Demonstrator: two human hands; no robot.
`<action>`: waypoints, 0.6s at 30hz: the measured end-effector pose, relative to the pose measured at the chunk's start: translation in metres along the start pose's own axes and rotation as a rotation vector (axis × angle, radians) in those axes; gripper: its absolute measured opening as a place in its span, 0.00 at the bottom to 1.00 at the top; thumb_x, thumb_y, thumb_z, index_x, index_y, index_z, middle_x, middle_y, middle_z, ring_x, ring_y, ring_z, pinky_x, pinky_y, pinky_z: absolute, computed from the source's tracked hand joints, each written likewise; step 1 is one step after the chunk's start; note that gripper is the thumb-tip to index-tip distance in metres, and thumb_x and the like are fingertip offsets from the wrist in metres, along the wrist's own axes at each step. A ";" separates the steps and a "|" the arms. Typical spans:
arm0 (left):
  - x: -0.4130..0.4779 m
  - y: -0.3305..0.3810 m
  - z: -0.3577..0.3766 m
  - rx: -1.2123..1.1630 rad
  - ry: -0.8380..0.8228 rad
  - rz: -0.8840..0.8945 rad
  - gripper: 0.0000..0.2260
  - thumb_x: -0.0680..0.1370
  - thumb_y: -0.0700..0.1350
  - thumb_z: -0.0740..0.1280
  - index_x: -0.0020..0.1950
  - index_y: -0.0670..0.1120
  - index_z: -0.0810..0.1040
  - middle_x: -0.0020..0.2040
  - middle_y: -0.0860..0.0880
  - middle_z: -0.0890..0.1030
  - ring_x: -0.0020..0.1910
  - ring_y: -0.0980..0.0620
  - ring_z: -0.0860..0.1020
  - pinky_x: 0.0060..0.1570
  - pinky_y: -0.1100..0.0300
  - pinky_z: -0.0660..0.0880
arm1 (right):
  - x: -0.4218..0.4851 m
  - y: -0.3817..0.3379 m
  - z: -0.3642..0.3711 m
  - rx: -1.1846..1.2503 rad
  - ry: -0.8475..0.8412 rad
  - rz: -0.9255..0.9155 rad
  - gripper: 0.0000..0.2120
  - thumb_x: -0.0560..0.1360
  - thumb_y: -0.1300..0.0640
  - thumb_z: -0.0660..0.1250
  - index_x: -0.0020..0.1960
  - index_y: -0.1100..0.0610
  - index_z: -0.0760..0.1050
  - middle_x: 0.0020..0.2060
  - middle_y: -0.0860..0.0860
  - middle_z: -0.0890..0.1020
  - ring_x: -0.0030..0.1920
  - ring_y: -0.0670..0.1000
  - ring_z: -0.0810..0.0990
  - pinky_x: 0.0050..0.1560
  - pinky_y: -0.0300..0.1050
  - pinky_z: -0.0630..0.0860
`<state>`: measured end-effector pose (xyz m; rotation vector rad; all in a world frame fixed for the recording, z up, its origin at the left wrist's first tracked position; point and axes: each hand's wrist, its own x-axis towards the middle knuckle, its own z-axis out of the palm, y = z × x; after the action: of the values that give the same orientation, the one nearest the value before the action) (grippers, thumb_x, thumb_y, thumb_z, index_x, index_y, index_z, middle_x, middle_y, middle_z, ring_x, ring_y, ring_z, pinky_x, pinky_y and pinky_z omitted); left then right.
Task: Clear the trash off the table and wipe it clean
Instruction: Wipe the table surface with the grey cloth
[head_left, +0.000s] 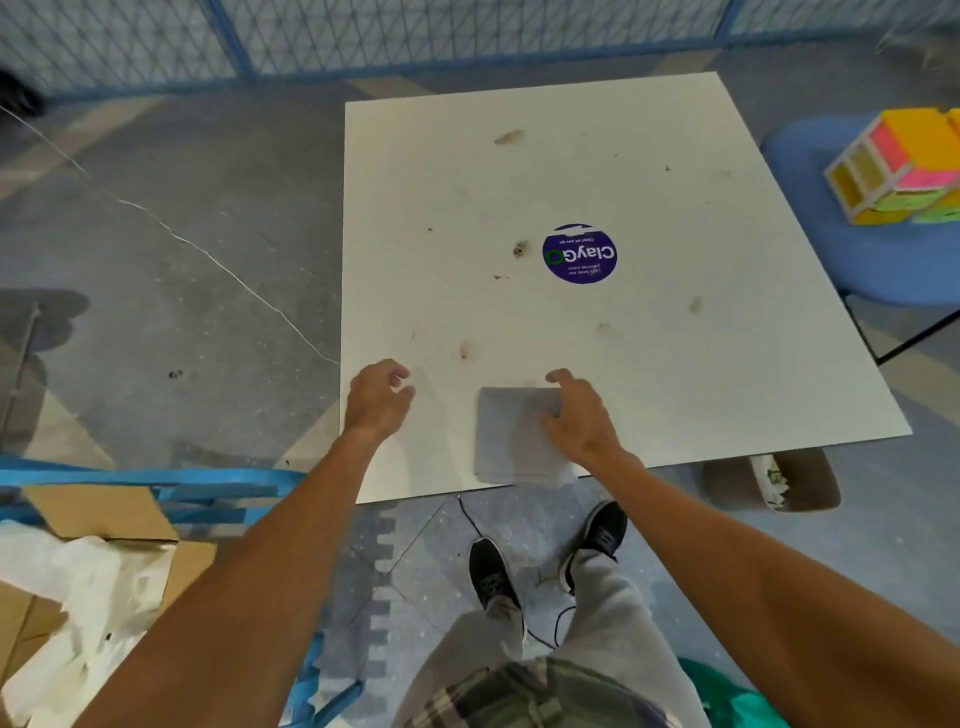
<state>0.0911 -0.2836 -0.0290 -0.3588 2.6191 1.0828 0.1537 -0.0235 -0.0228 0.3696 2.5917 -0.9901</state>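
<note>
At the near left corner of the table (727, 364), the left hand (376, 397) is held just above the surface, fingers loosely curled and nothing gripped. Just to its right, at the near edge, a folded grey cloth (511, 436) is laid flat, its long axis running from the near edge inward. The right hand (579, 415) is spread over the cloth's right side (apparently pressing, not clasping), so it is judged the nearer hand for wiping toward the brown stains (519, 249) farther in.

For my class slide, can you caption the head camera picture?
Right hand on a grey cloth, left hand empty, over a stained table.
</note>
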 end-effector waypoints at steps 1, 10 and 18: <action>0.002 -0.008 -0.001 0.042 0.035 -0.008 0.10 0.77 0.42 0.68 0.59 0.46 0.78 0.58 0.44 0.76 0.60 0.44 0.76 0.58 0.54 0.73 | -0.001 0.000 0.001 -0.080 0.030 -0.028 0.25 0.76 0.61 0.64 0.72 0.52 0.65 0.63 0.56 0.72 0.62 0.57 0.72 0.62 0.53 0.72; 0.010 -0.055 0.027 0.404 -0.001 0.176 0.24 0.84 0.51 0.57 0.79 0.52 0.58 0.81 0.45 0.48 0.80 0.43 0.46 0.76 0.46 0.51 | -0.004 0.020 0.063 -0.623 -0.173 -0.387 0.33 0.78 0.36 0.39 0.80 0.47 0.44 0.79 0.54 0.41 0.78 0.60 0.39 0.75 0.57 0.35; 0.016 -0.069 0.016 0.128 0.175 0.238 0.22 0.81 0.52 0.63 0.75 0.49 0.67 0.77 0.47 0.62 0.76 0.47 0.59 0.75 0.48 0.58 | 0.012 -0.017 0.107 -0.650 -0.136 -0.534 0.34 0.79 0.32 0.42 0.80 0.45 0.44 0.80 0.53 0.44 0.78 0.62 0.39 0.76 0.63 0.42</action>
<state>0.1015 -0.3217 -0.0897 -0.1203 2.9284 0.9856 0.1597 -0.1071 -0.0920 -0.5534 2.7428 -0.2353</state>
